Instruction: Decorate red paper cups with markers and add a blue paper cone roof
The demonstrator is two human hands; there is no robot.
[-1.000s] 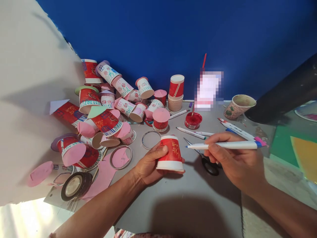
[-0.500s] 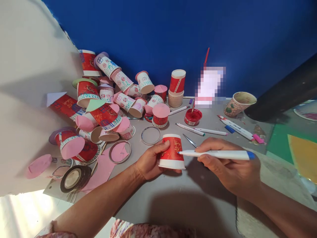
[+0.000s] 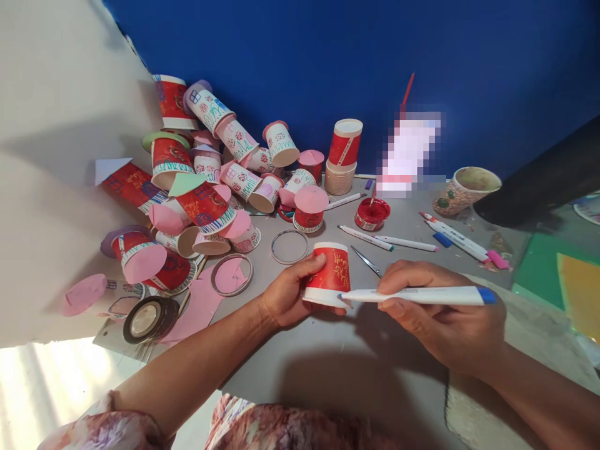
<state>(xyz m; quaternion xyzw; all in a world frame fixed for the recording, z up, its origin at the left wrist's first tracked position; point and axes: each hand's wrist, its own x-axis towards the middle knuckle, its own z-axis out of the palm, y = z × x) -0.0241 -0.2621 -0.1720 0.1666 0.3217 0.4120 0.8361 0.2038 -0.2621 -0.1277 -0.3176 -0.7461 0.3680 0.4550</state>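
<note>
In the head view, my left hand [image 3: 289,292] is wrapped round a red paper cup [image 3: 332,267] with a white band and gold writing. The cup is upside down, its rim at the bottom, thumb across the front. My right hand [image 3: 445,325] grips a white marker [image 3: 422,296] with a blue end. The marker's tip meets the white band near the cup's lower right, where a small blue mark shows. Partly behind my right hand lie scissors [image 3: 367,261] on the grey table [image 3: 300,362].
Decorated paper cups [image 3: 201,203] with paper tops pile up at left. Tape rings [image 3: 233,275] and pink paper [image 3: 199,306] lie before them. Behind are stacked cups [image 3: 344,150], a red paint pot [image 3: 372,214], several markers [image 3: 365,237] and a patterned cup [image 3: 469,187].
The marker tip has moved from the red part of the cup down to its white band. A small blue mark now shows there. The view has shifted slightly.
</note>
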